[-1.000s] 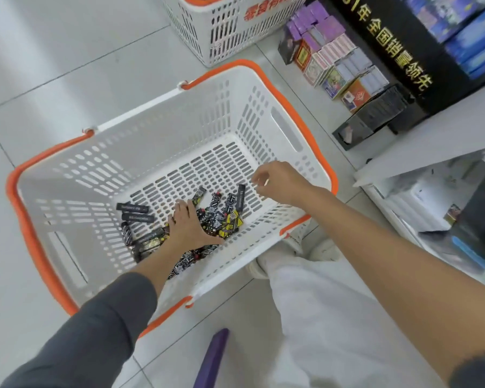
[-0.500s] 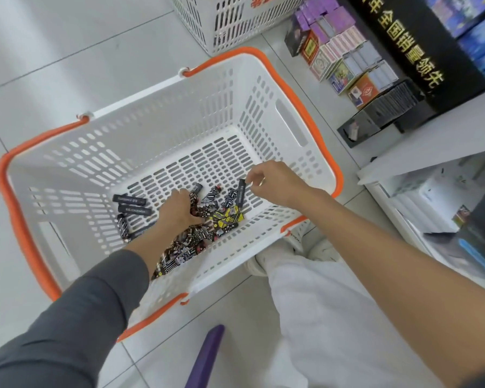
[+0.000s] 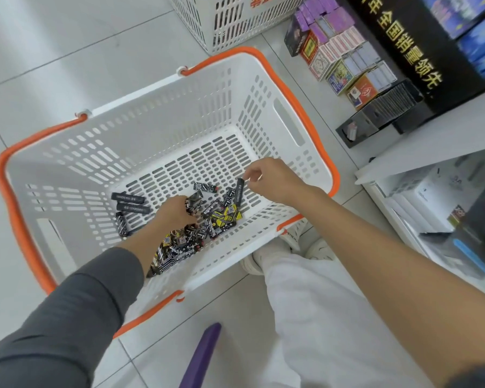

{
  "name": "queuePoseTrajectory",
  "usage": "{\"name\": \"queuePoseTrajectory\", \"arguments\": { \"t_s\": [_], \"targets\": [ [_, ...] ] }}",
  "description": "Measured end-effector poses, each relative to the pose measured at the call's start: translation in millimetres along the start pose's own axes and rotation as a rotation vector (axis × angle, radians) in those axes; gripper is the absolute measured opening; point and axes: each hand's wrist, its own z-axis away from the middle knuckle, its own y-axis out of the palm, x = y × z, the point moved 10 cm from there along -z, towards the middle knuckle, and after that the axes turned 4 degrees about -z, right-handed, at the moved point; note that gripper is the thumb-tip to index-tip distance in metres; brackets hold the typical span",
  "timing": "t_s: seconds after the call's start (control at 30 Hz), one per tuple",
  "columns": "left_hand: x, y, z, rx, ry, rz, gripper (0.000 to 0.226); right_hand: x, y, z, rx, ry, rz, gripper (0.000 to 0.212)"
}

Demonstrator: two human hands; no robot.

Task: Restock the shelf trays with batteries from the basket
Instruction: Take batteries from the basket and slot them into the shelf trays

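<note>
While the person stood over the white basket (image 3: 151,130), which sat on the tiled floor (image 3: 53,51), both hands were down inside it. The batteries (image 3: 207,228) lay in a loose heap on the slotted bottom, toward the near right corner; most carried black-and-white patterned wrappers, and a few carried yellow ones. Two plain black batteries (image 3: 128,198) lay side by side just left of the heap, apart from it. The left hand (image 3: 177,212), extending from a grey sleeve (image 3: 67,317), rested on top of the heap with its fingers bent downward into it; the back of the hand hid the fingertips, so I could not tell whether they gripped anything. The right hand (image 3: 269,179) was positioned near the basket's right wall, its thumb and forefinger pinching the upper end of a single black battery (image 3: 239,193), which stood nearly upright with its lower end among the heap. A second white basket (image 3: 230,21) stood just beyond the first. Rows of small boxes (image 3: 345,60) filled a low shelf to the right, with a black display tray (image 3: 381,113) beside them. White trousers (image 3: 319,317) and white shoes (image 3: 289,239) showed next to the basket's near edge.
</note>
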Motion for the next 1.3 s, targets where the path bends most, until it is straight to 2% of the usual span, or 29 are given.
{"name": "queuePoseTrajectory", "arguments": {
  "t_s": [0.1, 0.27, 0.43, 0.57, 0.67, 0.73, 0.83, 0.87, 0.93, 0.97, 1.1, 1.2, 1.3],
  "targets": [
    [7, -17, 9, -0.033, -0.035, 0.318, 0.067, 5, -9, 1, -0.030, 0.010, -0.020, 0.018],
    [-6, -64, 40, -0.001, -0.044, 0.919, 0.040, 32, -32, 14, -0.100, 0.015, -0.124, 0.017],
    [-78, -139, 113, 0.064, 0.199, 1.083, 0.018, 79, -73, 53, -0.215, -0.033, -0.270, 0.015],
    [-115, -199, 162, -0.086, 0.290, 1.209, 0.014, 107, -98, 109, -0.275, -0.059, -0.437, 0.016],
    [-145, -232, 201, -0.186, 0.363, 1.255, 0.015, 125, -105, 152, -0.255, -0.071, -0.573, 0.032],
    [-165, -247, 230, -0.207, 0.402, 1.282, 0.021, 137, -117, 179, -0.274, -0.092, -0.589, 0.033],
    [-198, -260, 269, -0.183, 0.477, 1.294, 0.067, 150, -144, 220, -0.320, -0.139, -0.586, 0.033],
    [-210, -264, 282, -0.172, 0.514, 1.292, 0.061, 153, -153, 236, -0.327, -0.151, -0.576, 0.033],
    [-238, -271, 314, -0.124, 0.593, 1.269, 0.025, 154, -171, 268, -0.342, -0.164, -0.540, 0.034],
    [-251, -273, 327, -0.100, 0.621, 1.272, 0.020, 152, -179, 285, -0.353, -0.168, -0.516, 0.034],
    [-292, -282, 366, -0.062, 0.681, 1.243, 0.023, 123, -219, 359, -0.473, -0.122, -0.503, 0.032],
    [-330, -272, 402, -0.037, 0.756, 1.093, 0.024, 93, -246, 409, -0.581, -0.131, -0.652, 0.037],
    [-380, -249, 442, 0.069, 0.858, 0.991, 0.019, 73, -266, 450, -0.699, -0.192, -0.814, 0.030]
  ]
}}
